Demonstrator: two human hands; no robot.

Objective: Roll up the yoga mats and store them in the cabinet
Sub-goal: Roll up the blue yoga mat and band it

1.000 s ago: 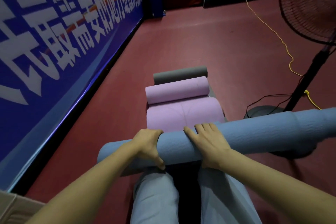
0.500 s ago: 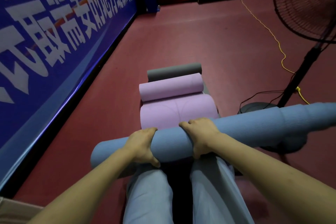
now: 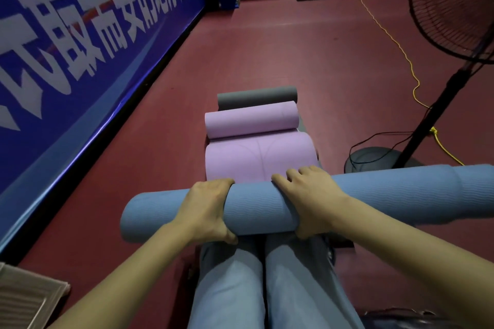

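Note:
A rolled blue yoga mat (image 3: 256, 209) lies crosswise above my knees, its right end reaching the frame's edge. My left hand (image 3: 205, 208) grips it left of centre, fingers over the top and thumb underneath. My right hand (image 3: 307, 197) grips it right of centre in the same way. Beyond it on the floor lies a purple mat (image 3: 256, 155), partly rolled, with its roll (image 3: 251, 121) at the far end. A rolled grey mat (image 3: 256, 96) lies just behind that.
A standing fan (image 3: 454, 21) with its round base (image 3: 374, 159) and black cable stands at the right. A yellow cord (image 3: 387, 43) runs across the dark red floor. A blue banner wall (image 3: 80, 48) lines the left. A ribbed grey object (image 3: 26, 299) sits at bottom left.
Both hands have curled more tightly round the blue mat and drawn it slightly closer over my knees. The purple and grey mats have not moved.

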